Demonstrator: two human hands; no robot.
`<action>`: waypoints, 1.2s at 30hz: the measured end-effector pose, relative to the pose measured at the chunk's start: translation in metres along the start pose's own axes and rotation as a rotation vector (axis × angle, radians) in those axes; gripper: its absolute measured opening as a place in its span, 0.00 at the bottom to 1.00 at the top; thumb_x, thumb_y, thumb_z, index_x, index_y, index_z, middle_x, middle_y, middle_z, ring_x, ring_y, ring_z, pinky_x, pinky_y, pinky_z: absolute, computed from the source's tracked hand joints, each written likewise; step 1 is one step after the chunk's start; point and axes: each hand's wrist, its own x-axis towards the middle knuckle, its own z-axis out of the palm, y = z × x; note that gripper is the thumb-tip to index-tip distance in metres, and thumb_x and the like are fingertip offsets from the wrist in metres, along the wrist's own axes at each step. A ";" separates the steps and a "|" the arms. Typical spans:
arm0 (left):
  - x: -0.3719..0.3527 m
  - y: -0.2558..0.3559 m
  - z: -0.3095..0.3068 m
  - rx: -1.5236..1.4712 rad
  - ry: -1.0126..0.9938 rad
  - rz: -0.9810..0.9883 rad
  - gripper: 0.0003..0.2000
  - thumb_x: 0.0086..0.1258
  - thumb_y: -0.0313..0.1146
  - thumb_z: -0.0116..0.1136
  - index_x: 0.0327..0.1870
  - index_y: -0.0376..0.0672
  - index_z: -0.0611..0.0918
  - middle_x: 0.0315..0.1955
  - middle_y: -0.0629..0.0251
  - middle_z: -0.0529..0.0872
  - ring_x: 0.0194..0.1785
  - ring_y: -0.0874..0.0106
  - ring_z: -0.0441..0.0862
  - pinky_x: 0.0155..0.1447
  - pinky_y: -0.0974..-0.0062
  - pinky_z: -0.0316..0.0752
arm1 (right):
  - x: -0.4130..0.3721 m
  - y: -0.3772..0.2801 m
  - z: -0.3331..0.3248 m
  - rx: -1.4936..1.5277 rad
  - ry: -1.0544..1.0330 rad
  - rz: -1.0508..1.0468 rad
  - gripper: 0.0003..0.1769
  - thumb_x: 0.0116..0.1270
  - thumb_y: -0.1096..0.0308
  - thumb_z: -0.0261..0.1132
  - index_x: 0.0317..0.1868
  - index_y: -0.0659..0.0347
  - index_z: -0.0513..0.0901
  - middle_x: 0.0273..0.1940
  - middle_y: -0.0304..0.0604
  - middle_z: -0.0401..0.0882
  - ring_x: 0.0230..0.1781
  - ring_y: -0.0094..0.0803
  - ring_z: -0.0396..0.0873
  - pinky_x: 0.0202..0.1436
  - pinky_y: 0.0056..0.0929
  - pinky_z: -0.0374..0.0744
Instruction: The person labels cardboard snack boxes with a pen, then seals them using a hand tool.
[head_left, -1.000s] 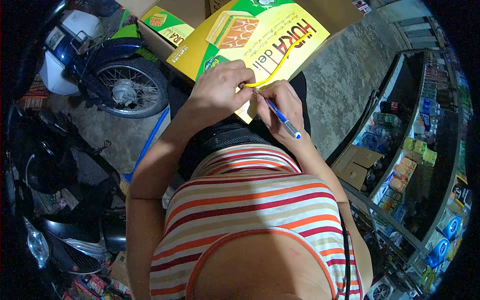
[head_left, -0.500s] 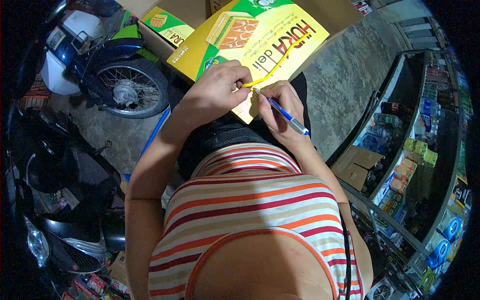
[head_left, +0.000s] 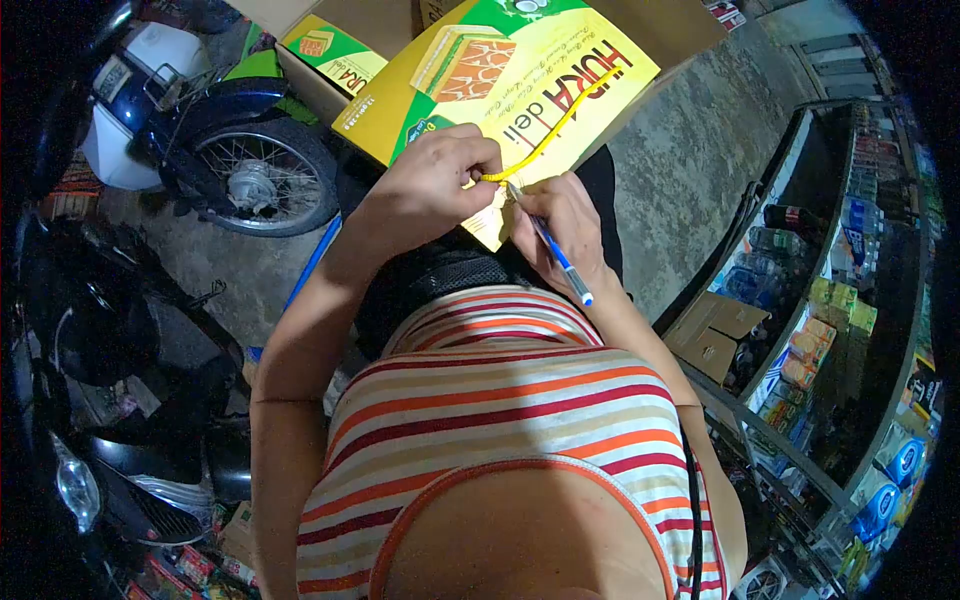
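Note:
My left hand (head_left: 435, 185) is closed, pinching one end of a yellow cord (head_left: 556, 130) between thumb and fingers. The rest of the cord curves up across a yellow and green Hura Deli cake box (head_left: 560, 60) on my lap. A blue and silver pen (head_left: 560, 255) sits in the closed fingers of my right hand (head_left: 575, 218), its tip slanting up toward the cord end and its blue cap end toward my body. The two hands are close together over the box's near corner. My fingers partly hide the held cord end.
Behind the box stands an open cardboard carton (head_left: 670, 30) with another Hura box (head_left: 335, 55) at its left. A motorbike wheel (head_left: 255, 180) is on the left, with a second dark motorbike (head_left: 150, 470) nearer. Shelves (head_left: 790, 390) of bottles and packets line the right.
The pen in my right hand has swung steeper, its rear end moving left and down. My left hand keeps its pinch on the cord and has barely moved.

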 end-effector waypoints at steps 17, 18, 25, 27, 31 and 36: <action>0.002 0.003 -0.001 -0.004 -0.011 -0.041 0.11 0.59 0.34 0.61 0.33 0.34 0.78 0.28 0.58 0.77 0.31 0.67 0.76 0.36 0.70 0.71 | -0.001 -0.001 0.008 -0.037 0.052 -0.117 0.17 0.44 0.82 0.69 0.36 0.63 0.74 0.32 0.46 0.71 0.30 0.43 0.73 0.35 0.37 0.73; 0.002 0.002 -0.001 -0.001 -0.001 -0.037 0.11 0.59 0.34 0.61 0.33 0.34 0.78 0.28 0.58 0.77 0.31 0.67 0.76 0.36 0.70 0.71 | -0.001 -0.001 0.009 -0.036 0.052 -0.116 0.17 0.44 0.82 0.69 0.36 0.63 0.74 0.32 0.46 0.71 0.30 0.43 0.73 0.35 0.37 0.73; 0.002 0.004 0.001 0.005 0.025 -0.026 0.11 0.59 0.34 0.61 0.32 0.34 0.77 0.26 0.58 0.76 0.30 0.65 0.76 0.36 0.69 0.71 | -0.008 0.003 0.013 -0.055 0.057 -0.161 0.18 0.43 0.77 0.71 0.36 0.62 0.75 0.32 0.45 0.70 0.31 0.42 0.71 0.37 0.38 0.72; 0.002 0.005 0.001 0.017 0.027 -0.027 0.10 0.59 0.33 0.61 0.32 0.34 0.77 0.26 0.58 0.76 0.30 0.65 0.76 0.36 0.69 0.71 | -0.010 0.004 0.012 -0.063 0.048 -0.161 0.18 0.43 0.76 0.71 0.37 0.62 0.75 0.33 0.44 0.70 0.31 0.42 0.71 0.37 0.38 0.71; 0.002 0.004 0.003 0.039 0.072 0.014 0.09 0.59 0.31 0.61 0.31 0.34 0.76 0.25 0.59 0.75 0.29 0.66 0.75 0.35 0.70 0.71 | -0.011 0.006 0.013 -0.095 0.041 -0.188 0.17 0.46 0.73 0.70 0.37 0.63 0.75 0.33 0.44 0.70 0.32 0.41 0.70 0.37 0.37 0.71; 0.003 0.003 0.004 0.055 0.072 0.016 0.08 0.59 0.30 0.61 0.31 0.35 0.77 0.25 0.59 0.75 0.28 0.67 0.75 0.35 0.71 0.71 | -0.011 0.004 0.011 -0.090 0.031 -0.189 0.18 0.46 0.73 0.70 0.38 0.62 0.75 0.34 0.44 0.69 0.32 0.41 0.70 0.37 0.37 0.70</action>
